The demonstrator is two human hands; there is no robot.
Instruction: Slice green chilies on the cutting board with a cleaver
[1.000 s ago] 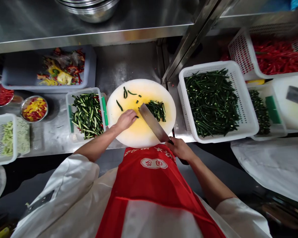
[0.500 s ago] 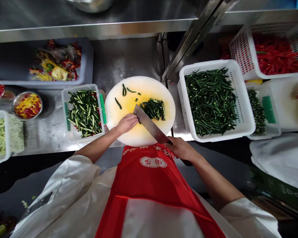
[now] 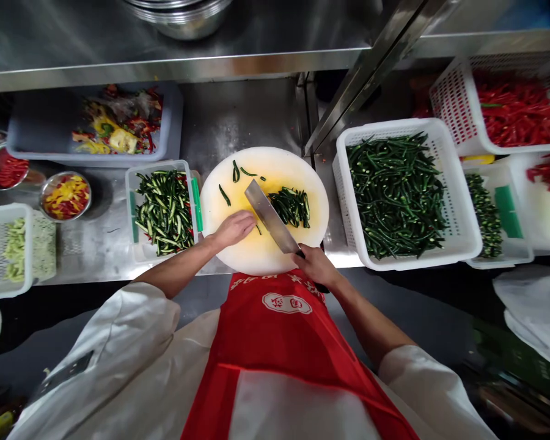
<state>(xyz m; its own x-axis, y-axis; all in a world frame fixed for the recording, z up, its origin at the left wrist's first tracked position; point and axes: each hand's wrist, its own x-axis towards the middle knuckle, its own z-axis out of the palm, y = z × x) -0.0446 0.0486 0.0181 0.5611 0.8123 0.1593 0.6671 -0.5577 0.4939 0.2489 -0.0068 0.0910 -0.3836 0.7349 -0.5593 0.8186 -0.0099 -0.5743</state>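
Observation:
My right hand (image 3: 316,266) grips the dark handle of a broad cleaver (image 3: 271,219). Its blade slants up and left across the round white cutting board (image 3: 229,260). My left hand (image 3: 235,228) rests at the board's left part, fingers bent and held together; what lies under them is hidden. A thin green chili strip (image 3: 258,229) shows just beyond its fingertips. Right of the blade lies a pile of cut green chilies (image 3: 293,206). A few loose green chili pieces (image 3: 224,195) lie near the board's upper left edge.
Left of the board stands a clear box of cut green chilies (image 3: 162,211). To the right is a white basket of whole green chilies (image 3: 394,195). A grey tray with pepper scraps (image 3: 119,131) sits behind left. A steel shelf edge (image 3: 178,70) runs above the counter.
The cleaver has shifted slightly away from my left hand, and a thin strip now shows between them. My right hand has moved a little up and left. The whole view has shifted slightly.

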